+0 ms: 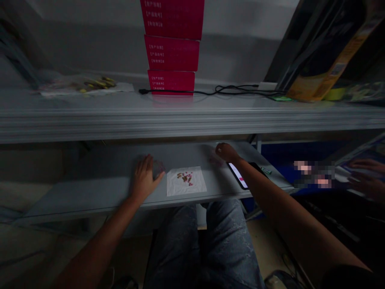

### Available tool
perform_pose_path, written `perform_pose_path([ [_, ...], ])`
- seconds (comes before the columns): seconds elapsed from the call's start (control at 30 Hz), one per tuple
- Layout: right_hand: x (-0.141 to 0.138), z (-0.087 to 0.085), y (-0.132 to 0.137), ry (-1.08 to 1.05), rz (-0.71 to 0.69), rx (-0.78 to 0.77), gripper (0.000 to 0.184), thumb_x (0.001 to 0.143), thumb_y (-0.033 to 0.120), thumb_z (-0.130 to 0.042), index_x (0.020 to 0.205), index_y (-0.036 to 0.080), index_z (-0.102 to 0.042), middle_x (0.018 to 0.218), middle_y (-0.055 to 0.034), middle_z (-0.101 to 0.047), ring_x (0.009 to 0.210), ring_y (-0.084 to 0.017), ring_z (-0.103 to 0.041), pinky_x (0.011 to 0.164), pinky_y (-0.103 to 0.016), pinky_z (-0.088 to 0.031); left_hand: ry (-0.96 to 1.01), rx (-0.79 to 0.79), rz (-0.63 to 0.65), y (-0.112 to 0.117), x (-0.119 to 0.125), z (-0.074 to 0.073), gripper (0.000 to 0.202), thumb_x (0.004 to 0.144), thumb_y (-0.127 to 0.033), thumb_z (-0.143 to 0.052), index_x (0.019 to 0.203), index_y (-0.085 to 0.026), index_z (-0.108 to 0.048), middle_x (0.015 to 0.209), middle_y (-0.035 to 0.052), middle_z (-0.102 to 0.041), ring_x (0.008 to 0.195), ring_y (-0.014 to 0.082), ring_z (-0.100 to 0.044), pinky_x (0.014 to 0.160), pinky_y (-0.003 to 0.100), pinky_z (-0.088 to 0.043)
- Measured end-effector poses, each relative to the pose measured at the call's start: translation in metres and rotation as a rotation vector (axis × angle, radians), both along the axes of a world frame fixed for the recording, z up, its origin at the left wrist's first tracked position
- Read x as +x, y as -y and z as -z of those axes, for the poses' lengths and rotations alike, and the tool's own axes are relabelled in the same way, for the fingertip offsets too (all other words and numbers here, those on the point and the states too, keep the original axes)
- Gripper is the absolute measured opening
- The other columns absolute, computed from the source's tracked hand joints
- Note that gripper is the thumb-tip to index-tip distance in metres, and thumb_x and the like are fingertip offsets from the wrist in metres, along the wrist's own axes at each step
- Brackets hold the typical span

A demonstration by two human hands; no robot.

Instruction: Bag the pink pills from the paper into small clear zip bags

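My left hand (144,176) rests on the lower grey shelf, fingers stretched out and thumb apart. Between its thumb and fingers, a small clear plastic-looking item (157,167) stands on the surface; its kind is hard to make out. To its right lies a white paper sheet (172,186) bearing several small pink and brownish pieces (187,177). My right hand (227,151) is closed beyond the sheet, above the shelf. A blurred, see-through pinkish item (216,157) shows beside its fingers; what the fingers grip is hidden.
A phone (240,178) with its screen lit lies under my right forearm, near a small green item (266,170). The upper shelf (120,120) holds stacked red boxes (171,54), a black cable (204,93) and a yellow-marked bag (313,86). Another person's hands (367,174) are at right.
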State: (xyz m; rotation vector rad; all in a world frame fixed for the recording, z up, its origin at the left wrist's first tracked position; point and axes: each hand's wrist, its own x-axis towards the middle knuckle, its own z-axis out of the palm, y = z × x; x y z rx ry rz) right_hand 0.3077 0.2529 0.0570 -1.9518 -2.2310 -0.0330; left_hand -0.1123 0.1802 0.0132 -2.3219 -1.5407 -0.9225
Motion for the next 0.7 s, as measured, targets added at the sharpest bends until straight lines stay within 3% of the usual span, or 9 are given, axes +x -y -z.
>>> perform_pose_path([
  [0.1,0.006,-0.017,0.014,-0.055,-0.039,0.020,0.025,0.095,0.025,-0.055,0.106,0.016,-0.074,0.107,-0.0107,-0.076,0.098,-0.021,-0.070,0.084,-0.024,-0.047,0.105,0.003,0.064,0.028,0.011,-0.009,0.037,0.096,-0.037,-0.054,0.128,-0.020,-0.059,0.147,0.0146,-0.050,0.137,0.0337,-0.045,0.113,0.052,-0.039],
  [0.17,0.007,-0.024,0.025,-0.121,-0.068,0.040,0.025,0.095,0.030,-0.055,0.106,0.018,-0.075,0.103,-0.0090,-0.077,0.094,-0.021,-0.071,0.080,-0.024,-0.048,0.162,-0.050,0.115,0.047,0.023,-0.011,0.026,0.096,-0.030,-0.053,0.120,-0.023,-0.063,0.142,0.0116,-0.053,0.134,0.0301,-0.049,0.112,0.047,-0.042],
  [0.27,0.005,-0.027,0.035,-0.159,-0.060,0.055,0.026,0.096,0.030,-0.054,0.102,0.019,-0.077,0.101,-0.0098,-0.078,0.093,-0.023,-0.072,0.080,-0.026,-0.049,0.208,-0.087,0.202,0.067,0.043,-0.009,0.022,0.095,-0.025,-0.055,0.114,-0.022,-0.065,0.139,0.0110,-0.054,0.131,0.0292,-0.051,0.111,0.047,-0.043],
  [0.43,0.000,-0.017,0.032,-0.088,0.037,0.068,0.030,0.095,0.023,-0.051,0.089,0.019,-0.079,0.103,-0.0145,-0.077,0.099,-0.027,-0.071,0.086,-0.031,-0.048,0.270,-0.110,0.280,0.089,0.064,-0.005,0.018,0.095,-0.022,-0.056,0.110,-0.022,-0.066,0.138,0.0111,-0.055,0.129,0.0291,-0.052,0.110,0.048,-0.045],
  [0.57,0.003,-0.016,0.029,-0.131,0.070,0.118,0.029,0.095,0.023,-0.051,0.093,0.015,-0.079,0.106,-0.0191,-0.075,0.101,-0.029,-0.070,0.089,-0.035,-0.049,0.344,-0.162,0.306,0.120,0.064,-0.001,0.019,0.094,-0.021,-0.057,0.111,-0.025,-0.066,0.139,0.0100,-0.055,0.130,0.0286,-0.052,0.110,0.047,-0.045],
  [0.7,0.011,-0.026,0.036,-0.212,0.063,0.165,0.025,0.091,0.023,-0.054,0.087,0.017,-0.078,0.104,-0.0170,-0.076,0.099,-0.028,-0.069,0.089,-0.034,-0.048,0.440,-0.295,0.314,0.152,0.058,0.007,0.018,0.093,-0.022,-0.057,0.107,-0.026,-0.068,0.133,0.0094,-0.059,0.125,0.0277,-0.056,0.107,0.045,-0.048],
])
